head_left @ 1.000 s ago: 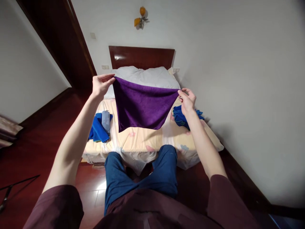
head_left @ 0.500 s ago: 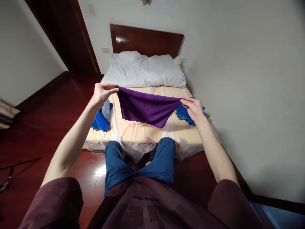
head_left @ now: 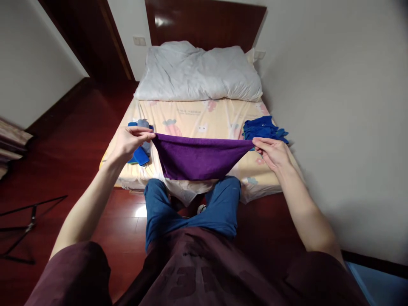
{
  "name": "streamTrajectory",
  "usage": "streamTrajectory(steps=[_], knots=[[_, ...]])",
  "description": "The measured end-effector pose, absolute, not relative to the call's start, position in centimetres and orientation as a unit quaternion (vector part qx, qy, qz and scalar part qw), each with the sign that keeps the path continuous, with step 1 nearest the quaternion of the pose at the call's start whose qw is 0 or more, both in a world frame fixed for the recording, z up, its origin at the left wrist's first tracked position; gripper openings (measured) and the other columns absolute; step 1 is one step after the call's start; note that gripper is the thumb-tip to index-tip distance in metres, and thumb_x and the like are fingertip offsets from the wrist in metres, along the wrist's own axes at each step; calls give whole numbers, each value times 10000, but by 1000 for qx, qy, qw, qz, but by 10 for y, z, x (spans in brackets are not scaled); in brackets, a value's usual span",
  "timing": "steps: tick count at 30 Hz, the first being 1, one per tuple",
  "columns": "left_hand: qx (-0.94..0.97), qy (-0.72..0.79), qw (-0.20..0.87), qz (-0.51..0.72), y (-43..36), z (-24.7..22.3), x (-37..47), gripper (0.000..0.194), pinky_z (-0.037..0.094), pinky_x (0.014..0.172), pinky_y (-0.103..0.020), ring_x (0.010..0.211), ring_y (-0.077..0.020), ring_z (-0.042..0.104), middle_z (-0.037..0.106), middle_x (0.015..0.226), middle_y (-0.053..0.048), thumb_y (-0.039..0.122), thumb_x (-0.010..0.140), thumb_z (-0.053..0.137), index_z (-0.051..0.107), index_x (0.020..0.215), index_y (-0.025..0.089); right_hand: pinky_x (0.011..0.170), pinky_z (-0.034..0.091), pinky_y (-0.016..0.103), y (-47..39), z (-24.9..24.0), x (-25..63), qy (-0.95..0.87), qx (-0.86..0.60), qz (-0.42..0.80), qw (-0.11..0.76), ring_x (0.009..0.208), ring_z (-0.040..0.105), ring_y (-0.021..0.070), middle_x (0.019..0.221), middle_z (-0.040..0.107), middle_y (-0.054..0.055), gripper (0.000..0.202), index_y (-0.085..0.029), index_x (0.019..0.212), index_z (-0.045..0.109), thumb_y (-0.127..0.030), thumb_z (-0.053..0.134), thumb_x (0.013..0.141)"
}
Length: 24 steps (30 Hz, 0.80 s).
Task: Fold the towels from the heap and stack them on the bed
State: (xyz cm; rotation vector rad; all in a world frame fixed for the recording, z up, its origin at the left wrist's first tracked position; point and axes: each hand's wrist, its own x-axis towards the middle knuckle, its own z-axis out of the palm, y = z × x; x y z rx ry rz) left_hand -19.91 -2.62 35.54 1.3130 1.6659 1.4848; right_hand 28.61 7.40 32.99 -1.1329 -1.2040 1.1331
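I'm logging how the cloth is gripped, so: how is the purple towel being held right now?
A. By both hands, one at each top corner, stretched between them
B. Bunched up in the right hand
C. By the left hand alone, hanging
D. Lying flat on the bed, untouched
A: the left hand and right hand each pinch a top corner of the purple towel, which spans between them over the bed.

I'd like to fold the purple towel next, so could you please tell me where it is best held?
Hold the purple towel by its two top corners, coming in from either side. The left hand and right hand already pinch those corners, so its upper edge is taut and the rest hangs over the bed.
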Motion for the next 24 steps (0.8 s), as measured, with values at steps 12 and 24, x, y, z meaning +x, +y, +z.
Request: streamTrajectory(steps=[12,24], knots=[[417,621,318,582,113,338,-205,388,599,810,-338,759,-167,721,676,679,-4,382,705,902,677,885,122,478,461,149,202,313,212,-408,-519,481,576,526,605,78,604,690,-7,300,-137,815,759,-178,962,599],[532,603,151,575,95,249,-230,570,507,699,-296,781,-190,666,763,825,-66,648,656,871,791,886,133,775,607,332,204,212,252,-587,-448,370,563,743,728,185,874,801,87,524,-149,974,781,-521,928,635]])
